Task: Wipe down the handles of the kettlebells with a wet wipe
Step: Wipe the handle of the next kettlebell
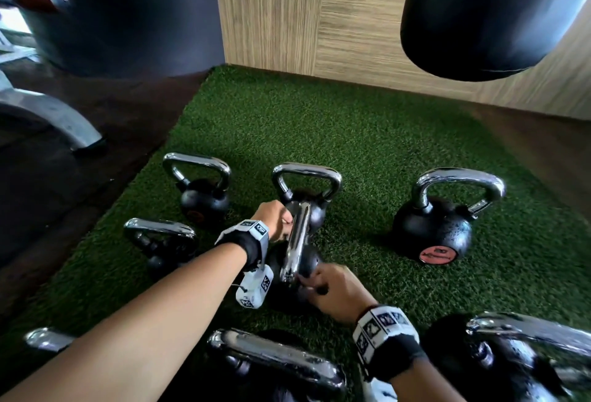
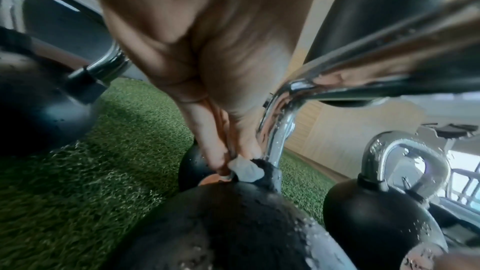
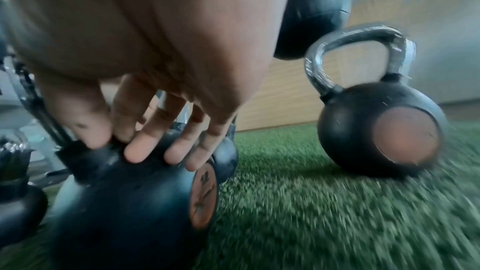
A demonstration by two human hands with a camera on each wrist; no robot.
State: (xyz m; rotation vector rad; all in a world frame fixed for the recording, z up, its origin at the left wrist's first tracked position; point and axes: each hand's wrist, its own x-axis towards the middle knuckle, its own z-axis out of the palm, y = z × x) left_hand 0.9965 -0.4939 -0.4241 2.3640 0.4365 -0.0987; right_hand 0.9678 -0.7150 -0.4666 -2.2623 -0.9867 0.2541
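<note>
Several black kettlebells with chrome handles stand on green turf (image 1: pixel 351 132). The middle kettlebell (image 3: pixel 124 192) has its handle (image 1: pixel 297 241) pointing away from me. My left hand (image 1: pixel 275 216) is at the handle's far end and pinches a small white wet wipe (image 2: pixel 244 168) against the base of the chrome handle (image 2: pixel 278 130). My right hand (image 1: pixel 326 286) is at the near end, its fingers (image 3: pixel 155 151) lying fairly straight on the black ball beside the handle's base. Most of the wipe is hidden inside the left fingers (image 2: pixel 215 157).
Other kettlebells stand at back left (image 1: pixel 204 200), behind the middle one (image 1: pixel 307 184), at right with a red label (image 1: pixel 431 232), at left (image 1: pixel 160 248) and close in front (image 1: pixel 275 360). A black punching bag (image 1: pixel 486 14) hangs upper right. A wooden wall (image 1: pixel 287 8) and a machine leg (image 1: pixel 64 123) border the turf.
</note>
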